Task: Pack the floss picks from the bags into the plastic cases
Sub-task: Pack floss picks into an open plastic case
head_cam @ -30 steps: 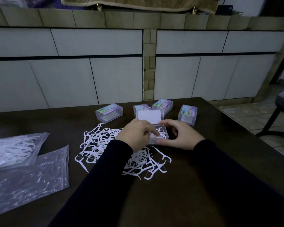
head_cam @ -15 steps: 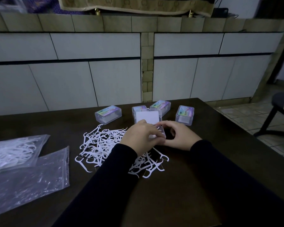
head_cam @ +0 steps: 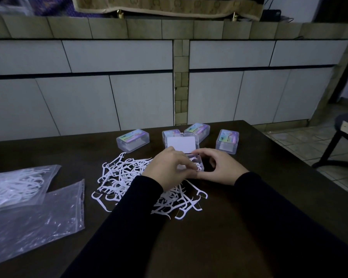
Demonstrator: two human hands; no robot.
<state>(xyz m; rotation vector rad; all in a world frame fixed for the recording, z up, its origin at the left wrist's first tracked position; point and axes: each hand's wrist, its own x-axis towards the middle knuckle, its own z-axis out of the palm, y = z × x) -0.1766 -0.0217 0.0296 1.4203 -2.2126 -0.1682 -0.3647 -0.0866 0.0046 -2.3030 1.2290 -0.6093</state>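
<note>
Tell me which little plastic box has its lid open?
The open case between the left hand and right hand, its white-lined lid up. The four closed cases behind it stay shut.

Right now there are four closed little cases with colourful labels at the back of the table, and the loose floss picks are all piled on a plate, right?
Not quite. The head view shows four closed cases at the back, but there is no plate: the loose floss picks lie straight on the dark table, under both hands working at the open case.
</note>
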